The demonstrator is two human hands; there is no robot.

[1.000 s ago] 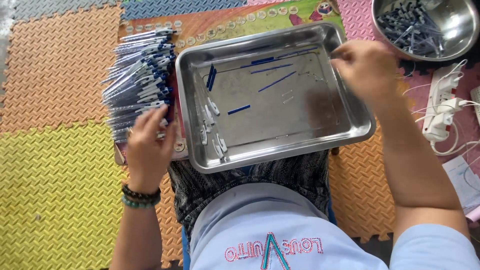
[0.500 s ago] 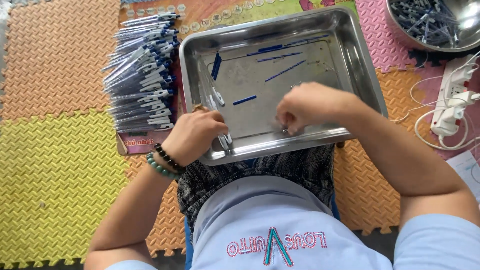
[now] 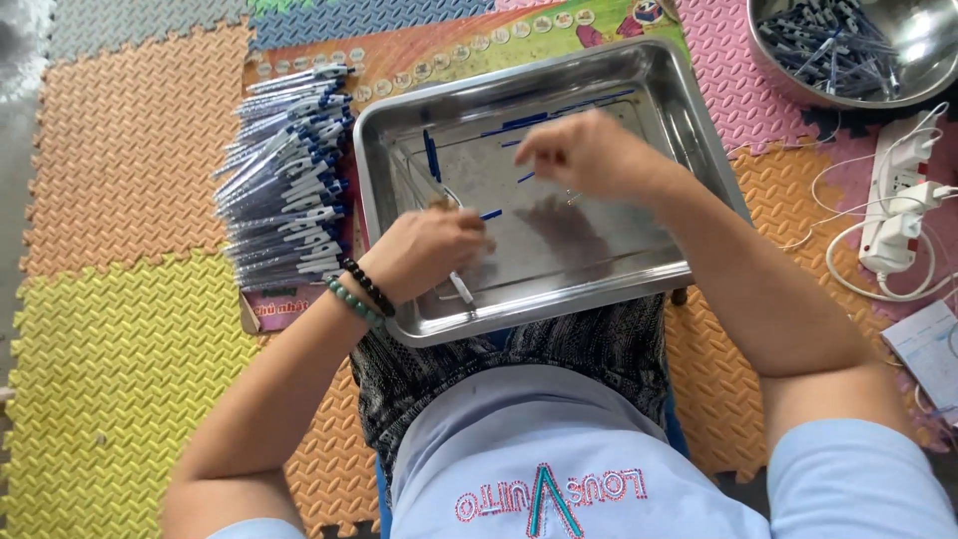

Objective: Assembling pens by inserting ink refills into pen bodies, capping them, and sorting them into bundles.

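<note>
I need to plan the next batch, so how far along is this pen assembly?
Done: a big stack of finished pens lies on the mat left of the steel tray. In hand: the left hand holds a clear pen barrel over the tray, and the right hand pinches something small. Left: a few blue refills in the tray and a bowl of parts top right.

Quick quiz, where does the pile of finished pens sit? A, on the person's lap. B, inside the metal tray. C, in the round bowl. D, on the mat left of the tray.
D: the pens lie stacked on the mat outside the left wall of the tray, while both hands work inside the tray.
</note>
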